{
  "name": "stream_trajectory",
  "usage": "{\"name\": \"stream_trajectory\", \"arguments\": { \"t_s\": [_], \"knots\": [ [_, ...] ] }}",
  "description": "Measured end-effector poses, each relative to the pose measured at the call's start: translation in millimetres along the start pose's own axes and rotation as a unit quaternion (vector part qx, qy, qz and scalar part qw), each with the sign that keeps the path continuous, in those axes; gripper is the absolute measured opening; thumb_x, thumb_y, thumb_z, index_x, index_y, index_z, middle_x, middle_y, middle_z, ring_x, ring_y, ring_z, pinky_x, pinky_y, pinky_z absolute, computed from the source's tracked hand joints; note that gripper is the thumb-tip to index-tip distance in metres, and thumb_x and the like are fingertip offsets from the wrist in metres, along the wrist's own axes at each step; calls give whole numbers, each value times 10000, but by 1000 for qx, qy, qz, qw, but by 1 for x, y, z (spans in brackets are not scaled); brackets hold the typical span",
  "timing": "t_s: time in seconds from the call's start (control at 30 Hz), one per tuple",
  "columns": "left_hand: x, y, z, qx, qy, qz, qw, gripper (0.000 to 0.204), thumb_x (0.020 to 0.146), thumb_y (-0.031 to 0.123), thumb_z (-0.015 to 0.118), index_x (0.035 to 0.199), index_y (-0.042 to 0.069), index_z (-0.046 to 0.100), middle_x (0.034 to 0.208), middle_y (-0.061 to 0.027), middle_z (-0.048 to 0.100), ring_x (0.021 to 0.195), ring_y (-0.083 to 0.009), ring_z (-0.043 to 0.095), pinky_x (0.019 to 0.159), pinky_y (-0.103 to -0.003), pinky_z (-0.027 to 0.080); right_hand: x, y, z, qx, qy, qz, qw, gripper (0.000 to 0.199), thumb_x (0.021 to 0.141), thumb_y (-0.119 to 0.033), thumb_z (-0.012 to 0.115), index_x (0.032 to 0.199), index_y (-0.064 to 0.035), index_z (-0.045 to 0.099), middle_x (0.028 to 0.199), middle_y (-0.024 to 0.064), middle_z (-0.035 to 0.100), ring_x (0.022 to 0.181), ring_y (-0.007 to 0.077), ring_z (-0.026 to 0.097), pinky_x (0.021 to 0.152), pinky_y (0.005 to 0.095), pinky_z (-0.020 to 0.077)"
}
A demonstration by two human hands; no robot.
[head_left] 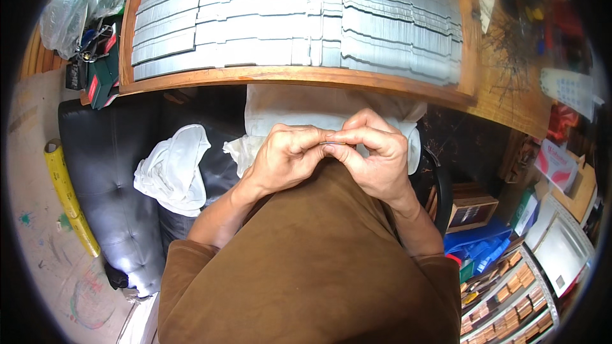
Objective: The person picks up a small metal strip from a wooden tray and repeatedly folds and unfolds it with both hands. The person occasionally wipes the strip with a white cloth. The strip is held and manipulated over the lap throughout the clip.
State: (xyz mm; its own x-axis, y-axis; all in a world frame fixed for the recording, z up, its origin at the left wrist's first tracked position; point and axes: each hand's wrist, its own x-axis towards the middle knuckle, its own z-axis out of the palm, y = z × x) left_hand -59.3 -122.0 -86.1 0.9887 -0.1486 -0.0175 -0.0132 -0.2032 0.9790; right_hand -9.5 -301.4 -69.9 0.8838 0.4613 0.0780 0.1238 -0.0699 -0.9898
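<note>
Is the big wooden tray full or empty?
Full, as far as it shows: rows of thin grey pieces cover nearly all the inside of the wooden tray.

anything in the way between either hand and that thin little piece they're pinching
Nothing visible is: the left hand and right hand both have their fingertips directly on the thin piece. The wooden tray of grey strips lies beyond the hands, not between them and the piece.
</note>
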Motion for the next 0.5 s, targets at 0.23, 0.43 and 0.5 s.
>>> {"name": "stream_trajectory", "arguments": {
  "t_s": [0.23, 0.43, 0.5],
  "knots": [
    [-1, -4, -2, 21, 15, 37, 999, 245, 807, -60, 698, 1041, 7, 729, 817, -174, 718, 695, -290, 718, 608, -329, 544, 0, 0, 0, -7, -4, -7, 1000, 173, 764, 48, 799, 921, 20, 733, 827, 74, 650, 719, 146, 623, 609, 263, 491],
    [1, 4, -2, -1, 37, 27, 999, 211, 807, -64, 714, 1010, -9, 723, 825, -168, 726, 711, -283, 722, 628, -331, 554, -2, 4, -1, -17, 17, -35, 999, 195, 774, 48, 792, 943, 15, 700, 873, 103, 696, 767, 180, 676, 674, 279, 542],
    [0, 3, -3, -4, 38, 22, 999, 195, 810, -61, 720, 1000, -17, 719, 827, -167, 727, 717, -282, 725, 633, -329, 557, -3, 5, 1, 2, 34, -27, 999, 175, 778, 49, 787, 917, 10, 688, 866, 103, 697, 766, 185, 679, 677, 280, 544]
  ]
}}
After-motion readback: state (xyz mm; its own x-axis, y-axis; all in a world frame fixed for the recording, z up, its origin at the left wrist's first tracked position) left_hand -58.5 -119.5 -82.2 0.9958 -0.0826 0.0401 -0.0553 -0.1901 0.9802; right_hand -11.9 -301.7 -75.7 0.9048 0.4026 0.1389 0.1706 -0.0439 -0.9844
